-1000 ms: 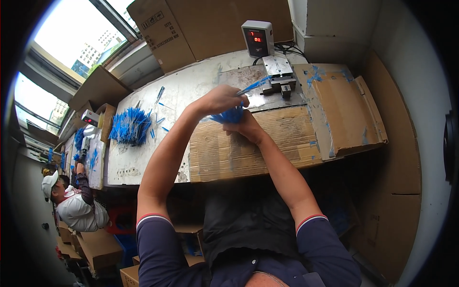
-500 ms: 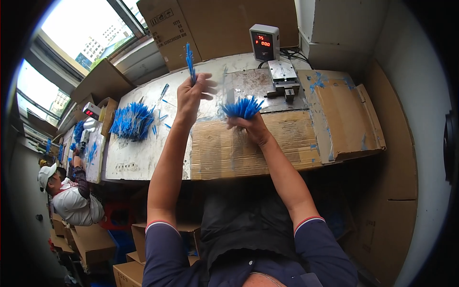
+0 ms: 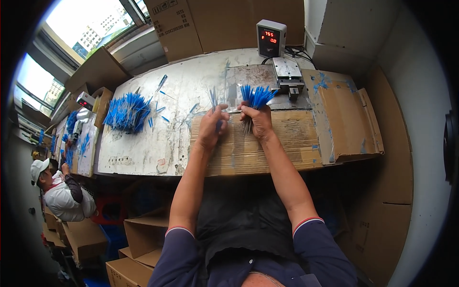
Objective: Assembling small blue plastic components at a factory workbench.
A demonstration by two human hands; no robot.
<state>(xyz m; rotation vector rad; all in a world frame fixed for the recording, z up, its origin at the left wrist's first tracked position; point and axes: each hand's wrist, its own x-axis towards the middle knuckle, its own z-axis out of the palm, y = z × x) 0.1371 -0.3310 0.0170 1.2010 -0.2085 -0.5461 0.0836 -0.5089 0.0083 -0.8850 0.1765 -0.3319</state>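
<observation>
My right hand (image 3: 259, 122) is closed round a thick bundle of blue-tipped wire pieces (image 3: 256, 95). Their blue ends fan out above the fist, and thin wire stems poke out below. Just left of it, my left hand (image 3: 213, 128) grips a smaller bunch of blue-tipped wire pieces (image 3: 213, 99) turned the other way: bare wire points up, and some blue shows low by the fingers. Both hands are above the front of the bench, a small gap apart. A big heap of blue-tipped wire pieces (image 3: 126, 112) lies farther left on the white tabletop.
Flat cardboard (image 3: 287, 138) covers the bench front. Behind it are a small metal fixture (image 3: 288, 76) and a box with a red digital display (image 3: 271, 40). A cardboard piece (image 3: 349, 122) lies at right. Loose blue bits dot the tabletop (image 3: 143, 155). A co-worker (image 3: 64, 193) sits far left.
My left hand has come down and right toward my right hand, and its bunch now points wire ends up instead of blue ends up. The right-hand bundle has risen slightly and shifted right.
</observation>
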